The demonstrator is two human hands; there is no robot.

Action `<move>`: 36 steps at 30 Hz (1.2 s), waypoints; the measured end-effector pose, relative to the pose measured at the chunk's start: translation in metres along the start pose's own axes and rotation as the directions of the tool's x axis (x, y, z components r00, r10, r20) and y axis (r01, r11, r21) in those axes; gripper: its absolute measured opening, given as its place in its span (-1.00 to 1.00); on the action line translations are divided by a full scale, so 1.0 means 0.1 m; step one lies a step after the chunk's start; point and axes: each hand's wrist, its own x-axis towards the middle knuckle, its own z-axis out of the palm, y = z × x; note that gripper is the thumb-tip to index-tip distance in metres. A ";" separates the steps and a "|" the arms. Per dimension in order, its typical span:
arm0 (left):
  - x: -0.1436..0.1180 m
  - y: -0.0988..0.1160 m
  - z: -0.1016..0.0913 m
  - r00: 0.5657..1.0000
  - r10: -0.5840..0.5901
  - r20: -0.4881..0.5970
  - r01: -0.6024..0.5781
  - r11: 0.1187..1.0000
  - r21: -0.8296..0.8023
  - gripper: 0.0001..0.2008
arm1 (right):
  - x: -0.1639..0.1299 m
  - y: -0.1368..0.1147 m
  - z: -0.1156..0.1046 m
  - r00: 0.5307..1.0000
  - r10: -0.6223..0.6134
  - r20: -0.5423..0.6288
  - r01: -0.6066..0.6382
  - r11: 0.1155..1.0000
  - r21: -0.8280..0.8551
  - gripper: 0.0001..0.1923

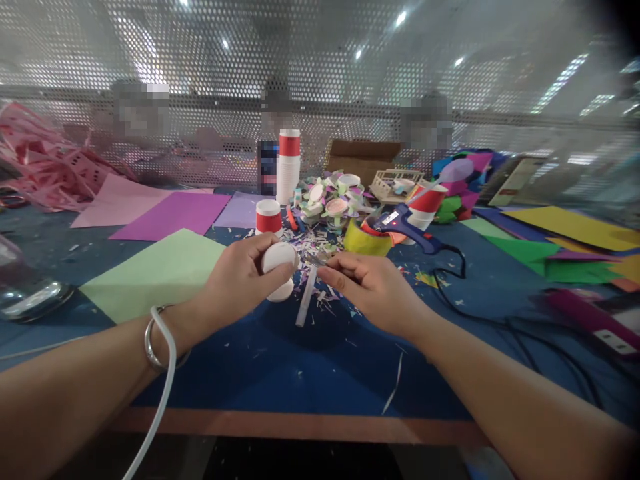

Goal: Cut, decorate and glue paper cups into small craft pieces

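My left hand is closed around a smooth white rounded piece, whose exact kind I cannot make out. My right hand is pinched just to the right of it. From its fingertips a thin greyish tip points toward the white piece; most of it is hidden in the fingers. Below the left fingers stands another white round piece. A translucent glue stick lies on the table between the hands, among shredded paper scraps.
Behind the hands are red-and-white cups, a cup stack, a heap of paper pieces and a blue glue gun on a yellow tape roll. Its black cord runs right. Coloured sheets lie left; a power strip sits right.
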 end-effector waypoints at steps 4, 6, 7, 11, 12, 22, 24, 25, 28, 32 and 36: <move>-0.03 0.03 0.00 0.999 0.048 -0.016 -0.047 0.995 0.084 -0.86 | -0.01 0.02 0.01 1.000 -0.026 0.017 0.027 0.997 -0.074 -0.52; -0.05 0.04 0.00 0.998 0.059 -0.017 -0.057 0.993 0.100 -0.87 | 0.00 0.04 0.02 0.999 -0.027 0.025 0.029 0.995 -0.093 -0.51; -0.05 0.05 -0.01 0.998 0.063 -0.016 -0.061 0.992 0.109 -0.88 | 0.00 0.04 0.02 0.999 -0.028 0.029 0.031 0.995 -0.095 -0.51; -0.07 0.07 -0.01 0.995 0.094 -0.013 -0.091 0.984 0.152 -0.87 | 0.01 0.04 0.02 0.998 -0.043 0.039 0.047 0.995 -0.092 -0.52; -0.07 0.07 0.00 0.994 0.106 -0.013 -0.103 0.982 0.160 -0.87 | 0.01 0.04 0.02 0.998 -0.047 0.042 0.051 0.994 -0.095 -0.52; -0.07 0.05 0.01 0.986 0.164 -0.024 -0.160 0.978 0.133 -0.95 | 0.00 0.01 0.02 0.998 -0.044 0.054 0.050 0.992 -0.114 -0.53; -0.07 0.05 0.01 0.987 0.159 -0.023 -0.155 0.981 0.120 -0.94 | 0.01 0.01 0.01 0.997 -0.051 0.051 0.056 0.993 -0.108 -0.53; -0.07 0.05 0.01 0.988 0.155 -0.025 -0.151 0.982 0.114 -0.94 | 0.01 0.01 0.01 0.997 -0.052 0.050 0.057 0.993 -0.105 -0.53; -0.07 0.05 0.01 0.990 0.141 -0.033 -0.137 0.986 0.092 -0.89 | 0.01 0.01 0.01 0.997 -0.050 0.054 0.055 0.994 -0.095 -0.53; -0.05 0.01 0.00 0.997 0.078 0.012 -0.078 0.997 -0.030 -0.89 | 0.01 0.01 0.00 0.997 -0.049 0.055 0.055 0.993 -0.100 -0.53; -0.02 -0.03 0.02 0.991 -0.014 0.130 0.057 0.941 -0.332 -0.84 | 0.00 -0.01 -0.01 0.998 -0.051 0.041 0.055 0.996 -0.077 -0.53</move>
